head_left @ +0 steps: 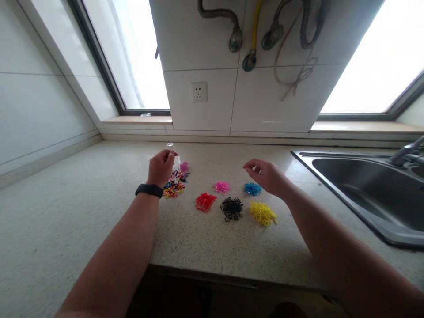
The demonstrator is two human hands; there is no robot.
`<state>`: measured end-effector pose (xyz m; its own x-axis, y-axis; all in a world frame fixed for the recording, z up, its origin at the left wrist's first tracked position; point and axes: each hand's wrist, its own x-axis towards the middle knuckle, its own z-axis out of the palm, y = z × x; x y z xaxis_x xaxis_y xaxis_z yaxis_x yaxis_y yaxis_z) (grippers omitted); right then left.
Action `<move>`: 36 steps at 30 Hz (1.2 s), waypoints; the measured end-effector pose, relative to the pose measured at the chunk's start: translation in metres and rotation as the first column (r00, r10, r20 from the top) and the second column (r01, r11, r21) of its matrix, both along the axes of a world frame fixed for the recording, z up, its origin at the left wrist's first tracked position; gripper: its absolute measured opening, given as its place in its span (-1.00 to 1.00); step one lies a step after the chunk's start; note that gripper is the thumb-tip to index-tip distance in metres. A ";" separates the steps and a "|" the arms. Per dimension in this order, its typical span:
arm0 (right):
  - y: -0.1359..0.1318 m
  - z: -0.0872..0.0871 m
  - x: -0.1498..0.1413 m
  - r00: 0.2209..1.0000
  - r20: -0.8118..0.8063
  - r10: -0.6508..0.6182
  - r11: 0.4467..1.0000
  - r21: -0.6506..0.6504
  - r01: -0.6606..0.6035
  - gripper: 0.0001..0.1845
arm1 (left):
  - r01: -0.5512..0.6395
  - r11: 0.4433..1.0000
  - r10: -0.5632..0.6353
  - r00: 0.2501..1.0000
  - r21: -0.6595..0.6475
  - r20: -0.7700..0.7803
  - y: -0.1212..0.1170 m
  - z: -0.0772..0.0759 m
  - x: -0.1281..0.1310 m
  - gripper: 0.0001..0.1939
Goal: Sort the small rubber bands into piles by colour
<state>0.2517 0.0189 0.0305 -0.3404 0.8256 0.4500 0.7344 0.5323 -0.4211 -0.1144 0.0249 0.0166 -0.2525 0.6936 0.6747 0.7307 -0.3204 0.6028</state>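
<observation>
My left hand (161, 167), with a black band on the wrist, hovers at the mixed-colour pile of small rubber bands (174, 187). Its fingers are pinched together; whatever is between them is too small to make out. Just behind it stands a clear plastic container (176, 164), partly hidden, beside a pink piece (184, 166). My right hand (266, 176) hangs above the blue rubber bands (252, 189), its fingertips drawn together, their contents not visible. Between the hands lie separate heaps of pink rubber bands (221, 187), red rubber bands (206, 202), black rubber bands (232, 209) and yellow rubber bands (263, 213).
The heaps rest on a speckled stone countertop (205, 247), whose front edge runs below them. A steel sink (364, 190) with a faucet (409, 152) is set in at the right. Behind, a tiled wall holds a socket (199, 92) and hanging hoses (254, 31).
</observation>
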 end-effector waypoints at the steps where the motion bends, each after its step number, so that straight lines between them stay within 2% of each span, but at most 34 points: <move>1: 0.000 0.005 -0.012 0.999 0.029 0.035 0.999 0.008 -0.035 -0.76 | 0.002 1.000 -0.002 1.000 0.001 0.001 0.000 -0.001 0.000 -0.66; 5: 0.007 0.018 -0.066 0.951 0.213 0.225 0.974 -0.023 -0.226 -0.80 | 0.010 1.000 -0.010 1.000 -0.006 0.009 0.002 -0.003 0.000 -0.66; 7: 0.015 0.019 -0.095 0.912 0.300 0.278 0.960 -0.068 -0.271 -0.80 | 0.017 1.000 -0.017 1.000 -0.015 0.010 0.002 -0.004 0.000 -0.66; 10: 0.031 0.015 -0.134 0.862 0.423 0.278 0.960 -0.108 -0.256 -0.76 | 0.021 0.999 -0.021 1.000 -0.038 0.002 0.001 -0.003 0.001 -0.63; 12: 0.041 0.010 -0.156 0.840 0.485 0.243 0.970 -0.141 -0.199 -0.73 | 0.024 0.999 -0.024 1.000 -0.045 -0.003 0.000 -0.002 0.003 -0.62; 17: 0.058 -0.002 -0.192 0.817 0.531 0.223 0.972 -0.180 -0.149 -0.71 | 0.031 0.998 -0.032 0.999 -0.055 -0.008 -0.002 0.000 0.006 -0.60; 25: 0.058 -0.010 -0.205 0.795 0.575 0.194 0.978 -0.175 -0.112 -0.69 | 0.031 0.999 -0.032 0.999 -0.041 -0.022 0.001 -0.003 0.005 -0.61; 36: 0.043 0.005 -0.178 0.818 0.543 0.188 0.982 -0.106 -0.156 -0.71 | 0.026 0.998 -0.029 0.998 -0.065 -0.049 -0.001 -0.002 0.008 -0.61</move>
<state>0.0736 0.0617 0.0358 -0.6560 0.7478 0.1026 0.7511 0.6601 -0.0084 -0.1069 0.0239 0.0145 -0.2001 0.7424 0.6394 0.7516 -0.3023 0.5863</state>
